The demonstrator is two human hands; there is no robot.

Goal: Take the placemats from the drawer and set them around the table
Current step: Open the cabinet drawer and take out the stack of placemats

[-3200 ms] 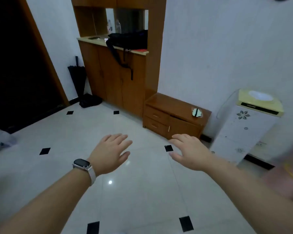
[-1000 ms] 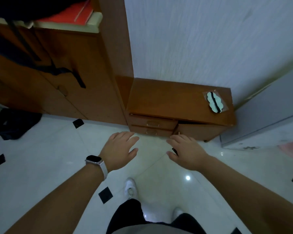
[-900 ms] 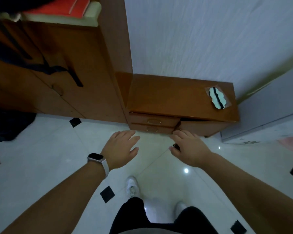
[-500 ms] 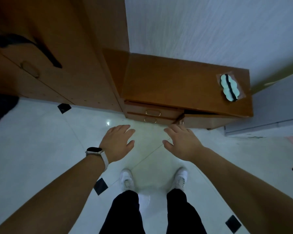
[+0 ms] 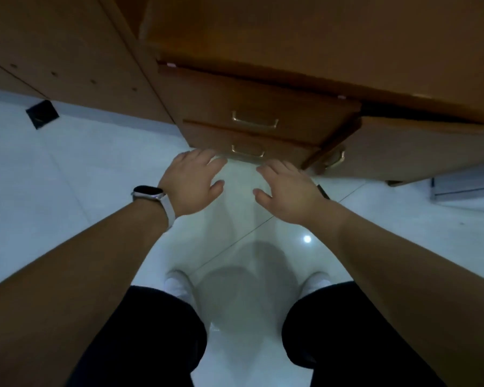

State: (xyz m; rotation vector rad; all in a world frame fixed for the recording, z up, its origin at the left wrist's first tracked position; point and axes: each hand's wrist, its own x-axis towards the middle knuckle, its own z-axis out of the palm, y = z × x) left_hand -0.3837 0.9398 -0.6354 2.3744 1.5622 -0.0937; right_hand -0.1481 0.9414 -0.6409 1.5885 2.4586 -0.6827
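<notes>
A low wooden cabinet [image 5: 305,37] fills the top of the view. It has two closed drawers, an upper drawer [image 5: 252,107] and a lower drawer [image 5: 235,141], each with a brass handle. My left hand [image 5: 192,184], with a watch on its wrist, hovers open just below the lower drawer's handle [image 5: 248,152]. My right hand [image 5: 287,191] is open beside it, fingers spread, just short of the drawer front. Neither hand holds anything. No placemats are visible.
A tall wooden cupboard [image 5: 67,51] stands to the left of the low cabinet. A cabinet door [image 5: 403,146] with a brass handle sits right of the drawers, slightly ajar. White tiled floor [image 5: 67,191] with black diamond insets lies below. My legs and white shoes show at the bottom.
I have come closer and bent down towards the drawers, which now fill the upper view. Both hands have moved forward to just below the lower drawer's handle.
</notes>
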